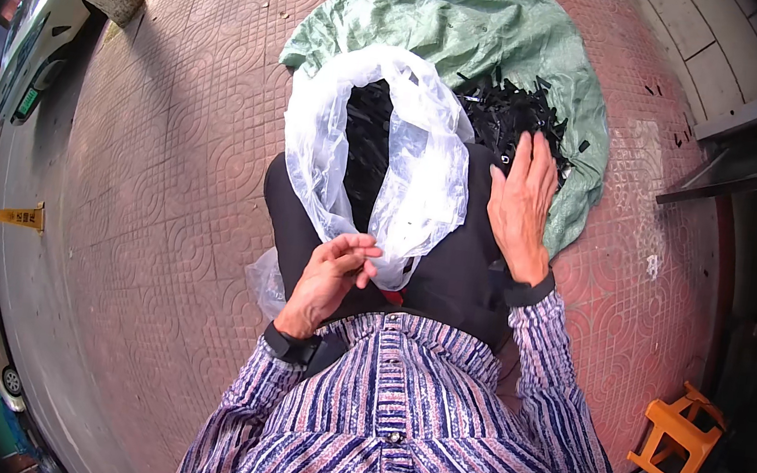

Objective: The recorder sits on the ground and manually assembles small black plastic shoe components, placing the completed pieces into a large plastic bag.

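Observation:
A clear plastic bag [428, 176] stands gaping between my knees, its rim rolled into loose folds. Inside it lie dark pieces [367, 141]. My left hand [326, 282] is at the bag's near edge, with thumb and fingers curled together; whatever is between the fingertips is too small to make out. Beyond my right knee, a heap of small black strips [512, 111] rests on a spread green woven sack [424, 15]. Over the near right side of this heap is my right hand [525, 198], fingers stretched out and thumb apart, with nothing visibly gripped.
An orange plastic stool [680, 436] stands at the lower right, near a dark metal frame [734, 186]. Patterned red paving [170, 164] surrounds me. Parked cars [52, 45] and a yellow barrier [19, 216] line the left. A few loose black strips [681, 137] lie right of the sack.

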Demonstrator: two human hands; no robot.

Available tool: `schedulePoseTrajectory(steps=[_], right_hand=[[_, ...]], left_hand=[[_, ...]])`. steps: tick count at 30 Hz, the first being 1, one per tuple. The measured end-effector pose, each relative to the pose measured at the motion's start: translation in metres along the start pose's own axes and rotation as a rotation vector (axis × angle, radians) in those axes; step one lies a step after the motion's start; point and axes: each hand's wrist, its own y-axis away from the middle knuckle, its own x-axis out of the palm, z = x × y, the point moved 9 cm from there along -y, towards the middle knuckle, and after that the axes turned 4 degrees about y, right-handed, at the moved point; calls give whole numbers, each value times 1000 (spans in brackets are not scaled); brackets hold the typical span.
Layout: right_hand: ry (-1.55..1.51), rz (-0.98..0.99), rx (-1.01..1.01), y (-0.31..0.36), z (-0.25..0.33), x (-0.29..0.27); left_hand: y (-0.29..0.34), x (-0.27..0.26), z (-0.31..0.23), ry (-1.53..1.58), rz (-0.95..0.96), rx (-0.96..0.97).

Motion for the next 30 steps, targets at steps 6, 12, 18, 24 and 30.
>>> schedulePoseTrajectory(steps=[6, 12, 18, 24, 30], right_hand=[[-844, 500, -174, 40, 96, 151], [-365, 583, -415, 73, 159, 228], [-246, 530, -402, 71, 156, 229], [-750, 542, 169, 51, 107, 223], [-1203, 706, 732, 53, 71, 184]], left_hand=[[13, -17, 10, 153, 3, -54], [40, -24, 3, 196, 0, -22], [40, -29, -8, 205, -36, 24], [25, -12, -16, 157, -37, 10], [10, -24, -17, 227, -19, 67]])
